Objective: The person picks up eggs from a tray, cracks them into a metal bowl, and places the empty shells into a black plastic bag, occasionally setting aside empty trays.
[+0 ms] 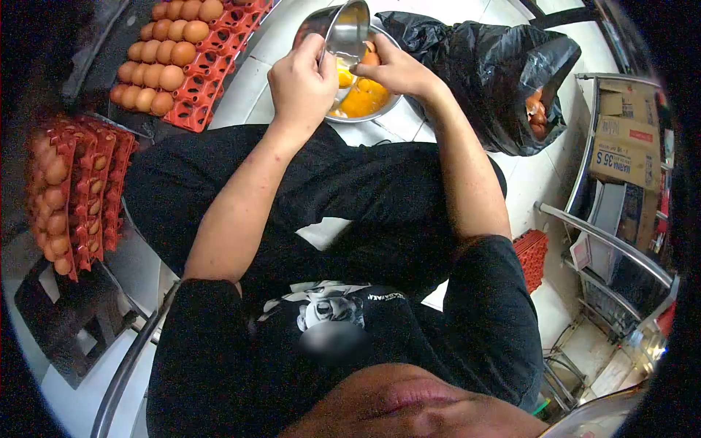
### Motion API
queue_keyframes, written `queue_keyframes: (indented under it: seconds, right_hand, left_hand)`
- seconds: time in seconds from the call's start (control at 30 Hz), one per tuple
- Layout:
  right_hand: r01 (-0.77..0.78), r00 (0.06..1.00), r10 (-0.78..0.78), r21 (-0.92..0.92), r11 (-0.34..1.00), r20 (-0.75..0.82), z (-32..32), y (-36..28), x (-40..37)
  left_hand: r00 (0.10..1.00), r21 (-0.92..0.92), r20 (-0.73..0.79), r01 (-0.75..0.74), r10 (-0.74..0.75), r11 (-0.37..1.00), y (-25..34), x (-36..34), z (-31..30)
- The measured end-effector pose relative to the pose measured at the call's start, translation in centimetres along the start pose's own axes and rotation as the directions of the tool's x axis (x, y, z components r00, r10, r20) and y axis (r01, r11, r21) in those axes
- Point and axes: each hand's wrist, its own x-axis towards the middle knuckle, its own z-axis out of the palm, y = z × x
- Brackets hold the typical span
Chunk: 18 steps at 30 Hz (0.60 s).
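My left hand (301, 82) grips a small steel cup (345, 29), tilted over a large steel bowl (312, 26) on the floor between my knees. Yellow yolks (361, 101) pool in the bowl. My right hand (391, 67) holds a brown egg (370, 57) at the cup's rim, right above the yolks. Both forearms reach forward over my black trousers.
A red tray of brown eggs (171, 62) lies to the left of the bowl, and a stack of egg trays (73, 193) stands nearer at the far left. A black bag with shells (504, 80) sits on the right. Cardboard boxes (624, 150) fill a metal shelf.
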Motion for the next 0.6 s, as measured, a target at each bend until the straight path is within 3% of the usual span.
queue_keyframes:
  seconds: [0.1, 0.3, 0.4, 0.43, 0.5, 0.6]
  right_hand:
    - [0.009, 0.999, -0.014, -0.118, 0.993, -0.039, 0.5, 0.0, -0.1]
    - [0.055, 0.988, -0.073, -0.13, 0.99, -0.136, 0.1, -0.7, -0.5]
    - [0.023, 0.995, -0.036, -0.137, 0.99, -0.097, -0.1, -0.9, -1.0]
    - [0.024, 0.994, -0.038, -0.133, 0.991, -0.106, -0.3, -0.9, -1.3]
    - [0.022, 0.974, -0.054, -0.15, 0.989, -0.218, -0.8, -1.2, -2.0]
    - [-0.075, 0.956, 0.038, -0.118, 0.99, -0.29, -2.0, -1.5, -2.8]
  left_hand:
    - [0.991, 0.083, -0.01, -0.132, 0.133, 0.988, -0.1, 0.1, 0.0]
    - [0.964, 0.175, -0.046, -0.251, 0.263, 0.952, -0.5, 0.1, -0.3]
    - [0.998, 0.122, -0.047, -0.044, 0.05, 0.992, -0.5, 0.1, -0.6]
    - [0.997, 0.123, -0.044, -0.054, 0.059, 0.991, -0.5, 0.2, -0.8]
    - [0.987, -0.06, -0.088, 0.129, -0.134, 0.99, -0.6, 0.3, -1.2]
    - [0.968, -0.21, -0.08, 0.217, -0.238, 0.953, -1.9, 0.5, -1.1]
